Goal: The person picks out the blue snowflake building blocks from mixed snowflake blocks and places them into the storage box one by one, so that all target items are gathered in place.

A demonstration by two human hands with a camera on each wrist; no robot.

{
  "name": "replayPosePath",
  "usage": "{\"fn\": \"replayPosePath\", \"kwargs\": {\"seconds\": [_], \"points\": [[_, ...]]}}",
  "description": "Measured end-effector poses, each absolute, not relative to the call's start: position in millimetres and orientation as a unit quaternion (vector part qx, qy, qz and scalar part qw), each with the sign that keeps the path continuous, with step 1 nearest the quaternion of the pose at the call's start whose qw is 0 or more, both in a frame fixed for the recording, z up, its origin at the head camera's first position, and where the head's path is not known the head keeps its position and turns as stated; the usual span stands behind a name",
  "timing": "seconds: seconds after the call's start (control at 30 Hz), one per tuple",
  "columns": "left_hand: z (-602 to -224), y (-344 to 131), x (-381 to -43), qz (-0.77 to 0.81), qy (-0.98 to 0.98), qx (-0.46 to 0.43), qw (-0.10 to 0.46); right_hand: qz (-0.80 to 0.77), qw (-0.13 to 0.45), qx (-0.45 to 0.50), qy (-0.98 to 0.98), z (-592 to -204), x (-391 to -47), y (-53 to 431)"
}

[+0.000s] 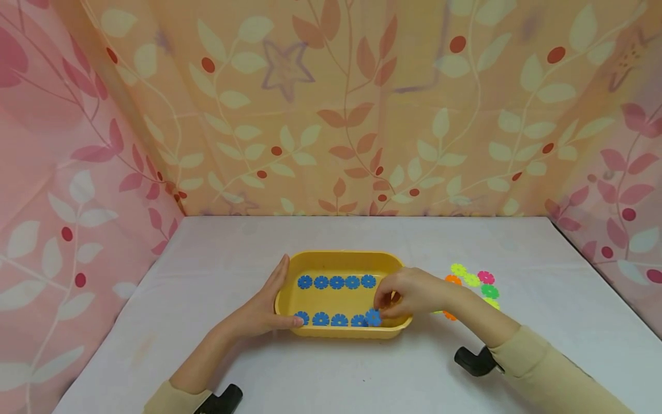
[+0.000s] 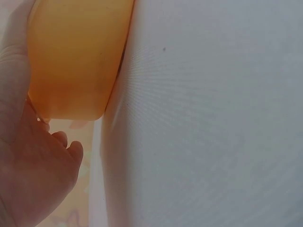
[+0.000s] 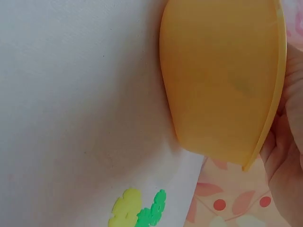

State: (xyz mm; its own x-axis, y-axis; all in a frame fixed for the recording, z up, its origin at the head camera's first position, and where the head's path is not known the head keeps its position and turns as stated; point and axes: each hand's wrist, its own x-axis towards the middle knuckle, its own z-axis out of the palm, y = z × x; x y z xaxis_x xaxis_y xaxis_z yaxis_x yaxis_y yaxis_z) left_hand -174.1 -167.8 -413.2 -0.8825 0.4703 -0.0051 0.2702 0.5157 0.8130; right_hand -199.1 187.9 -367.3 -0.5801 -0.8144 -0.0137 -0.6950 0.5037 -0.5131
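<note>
A yellow plastic tray (image 1: 346,332) stands on the white table, with blue flower-shaped pieces inside in two rows. The far row (image 1: 337,282) lies flat on the tray's floor, and the near row (image 1: 339,319) runs along the front wall. My left hand (image 1: 258,307) grips the tray's left end, thumb over the front rim and fingers along the side. Inside the right end, my right hand (image 1: 411,292) pinches a blue flower-shaped piece (image 1: 373,317) between thumb and fingers. That piece overlaps the rightmost one of the near row. In the right wrist view, the tray wall hides the fingertips.
Right of the tray, several flower-shaped pieces lie on the table, among them a pink one (image 1: 485,278), a green one (image 1: 489,291) and an orange one (image 1: 453,280); my right forearm covers some. Patterned curtains (image 1: 341,115) enclose the back and sides of the table.
</note>
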Motion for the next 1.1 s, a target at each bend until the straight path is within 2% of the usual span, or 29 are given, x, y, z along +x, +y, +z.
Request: {"fn": "replayPosePath", "kwargs": {"seconds": [0.5, 0.73, 1.1], "points": [[-413.2, -167.0, -174.5, 0.435, 0.868, 0.214, 0.11, -0.127, 0.165, -0.434, 0.876, -364.7, -206.6, 177.1], [-412.7, -166.4, -174.3, 0.434, 0.868, 0.215, 0.111, -0.117, 0.183, -0.425, 0.879, -361.9, -205.5, 174.5], [-412.3, -166.9, -173.5, 0.438, 0.866, 0.216, 0.109, -0.121, 0.182, -0.423, 0.879, -361.0, -204.1, 174.5]]}}
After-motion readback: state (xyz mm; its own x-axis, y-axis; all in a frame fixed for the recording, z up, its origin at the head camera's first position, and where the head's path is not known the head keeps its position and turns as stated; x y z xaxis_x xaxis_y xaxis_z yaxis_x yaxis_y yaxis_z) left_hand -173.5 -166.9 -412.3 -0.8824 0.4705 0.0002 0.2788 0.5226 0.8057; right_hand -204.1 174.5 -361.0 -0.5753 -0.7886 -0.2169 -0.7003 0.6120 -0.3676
